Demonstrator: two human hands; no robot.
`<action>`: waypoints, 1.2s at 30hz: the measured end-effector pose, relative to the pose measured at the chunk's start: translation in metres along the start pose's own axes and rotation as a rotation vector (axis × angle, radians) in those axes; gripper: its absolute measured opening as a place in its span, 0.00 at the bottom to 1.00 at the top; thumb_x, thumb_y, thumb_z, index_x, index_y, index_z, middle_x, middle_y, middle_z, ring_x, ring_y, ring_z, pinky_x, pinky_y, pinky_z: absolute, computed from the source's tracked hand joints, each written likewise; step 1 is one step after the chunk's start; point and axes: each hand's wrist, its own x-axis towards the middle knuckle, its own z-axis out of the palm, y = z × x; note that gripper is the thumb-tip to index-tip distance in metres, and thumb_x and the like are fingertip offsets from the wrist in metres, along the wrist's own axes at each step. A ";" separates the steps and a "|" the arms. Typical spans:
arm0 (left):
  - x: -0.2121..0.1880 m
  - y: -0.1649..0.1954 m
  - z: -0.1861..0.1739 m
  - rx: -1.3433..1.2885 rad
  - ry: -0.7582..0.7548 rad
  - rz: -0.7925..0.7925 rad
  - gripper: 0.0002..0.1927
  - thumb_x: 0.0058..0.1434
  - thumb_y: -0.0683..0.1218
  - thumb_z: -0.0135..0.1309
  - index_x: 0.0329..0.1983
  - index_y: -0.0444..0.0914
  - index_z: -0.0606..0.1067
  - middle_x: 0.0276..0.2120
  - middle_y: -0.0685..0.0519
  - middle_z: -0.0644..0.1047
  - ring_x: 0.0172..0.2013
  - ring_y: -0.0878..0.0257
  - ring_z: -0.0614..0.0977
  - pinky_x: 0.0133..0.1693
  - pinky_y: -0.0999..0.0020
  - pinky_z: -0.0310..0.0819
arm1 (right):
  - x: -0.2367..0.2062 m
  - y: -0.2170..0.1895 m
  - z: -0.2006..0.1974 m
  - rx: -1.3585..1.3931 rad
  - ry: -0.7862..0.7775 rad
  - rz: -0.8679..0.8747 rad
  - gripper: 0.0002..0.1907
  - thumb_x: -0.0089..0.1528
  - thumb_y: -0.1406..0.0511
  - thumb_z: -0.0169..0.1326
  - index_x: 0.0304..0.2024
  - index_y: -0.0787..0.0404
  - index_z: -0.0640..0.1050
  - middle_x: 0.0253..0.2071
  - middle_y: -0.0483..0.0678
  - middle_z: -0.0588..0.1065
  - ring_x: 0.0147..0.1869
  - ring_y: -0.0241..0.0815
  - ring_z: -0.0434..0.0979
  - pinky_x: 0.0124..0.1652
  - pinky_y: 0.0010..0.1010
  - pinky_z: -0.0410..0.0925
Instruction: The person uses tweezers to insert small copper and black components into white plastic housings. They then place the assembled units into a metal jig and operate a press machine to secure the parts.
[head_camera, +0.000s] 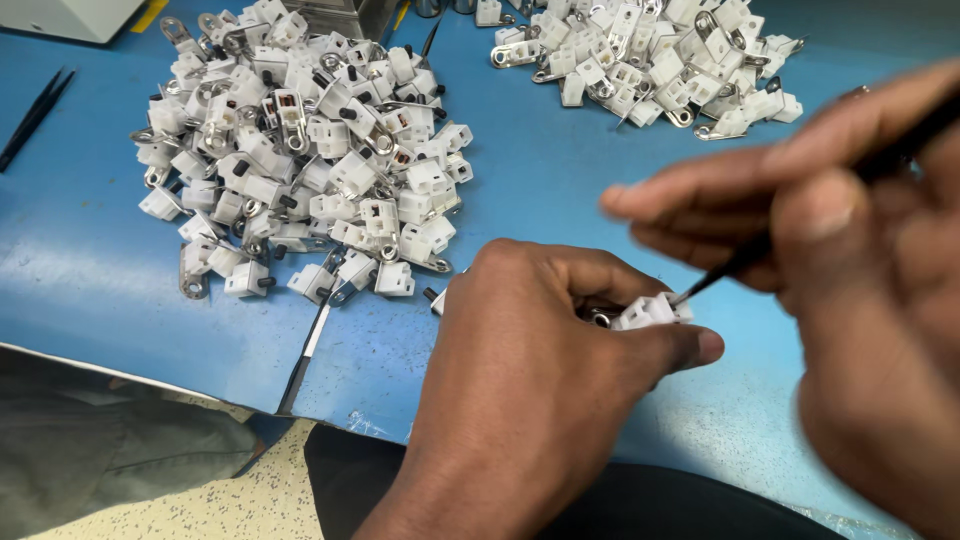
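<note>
My left hand grips a small white plastic part with a metal ring, low over the blue table. My right hand, blurred and close to the camera, pinches black tweezers. The tweezers' tip touches the white part from the right. A big heap of the same white parts with metal tabs lies to the left of my hands. A second heap sits at the back right.
Another black tweezers lies at the far left of the table. A thin black and white tool rests near the table's front edge. A grey box corner is at the back left. Speckled floor shows below the edge.
</note>
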 end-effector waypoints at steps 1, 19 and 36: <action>0.001 -0.002 0.002 -0.036 0.032 0.117 0.15 0.47 0.52 0.70 0.35 0.41 0.88 0.21 0.50 0.83 0.22 0.68 0.80 0.26 0.68 0.76 | -0.003 -0.003 0.003 -0.082 -0.013 -0.045 0.13 0.73 0.60 0.33 0.50 0.60 0.65 0.48 0.57 0.78 0.58 0.51 0.82 0.58 0.44 0.74; 0.065 -0.028 -0.100 0.358 0.671 0.476 0.34 0.62 0.49 0.65 0.70 0.41 0.66 0.64 0.46 0.73 0.48 0.56 0.88 0.48 0.62 0.81 | 0.110 0.131 0.003 -0.933 -0.068 -0.003 0.07 0.67 0.60 0.62 0.44 0.54 0.85 0.39 0.46 0.81 0.32 0.43 0.77 0.32 0.36 0.69; 0.009 -0.031 0.003 -0.334 -0.095 0.128 0.17 0.53 0.50 0.68 0.42 0.35 0.84 0.24 0.53 0.82 0.26 0.69 0.84 0.27 0.74 0.79 | -0.026 0.105 -0.054 -0.881 0.033 0.574 0.18 0.58 0.57 0.66 0.46 0.58 0.86 0.35 0.53 0.82 0.33 0.41 0.80 0.37 0.34 0.73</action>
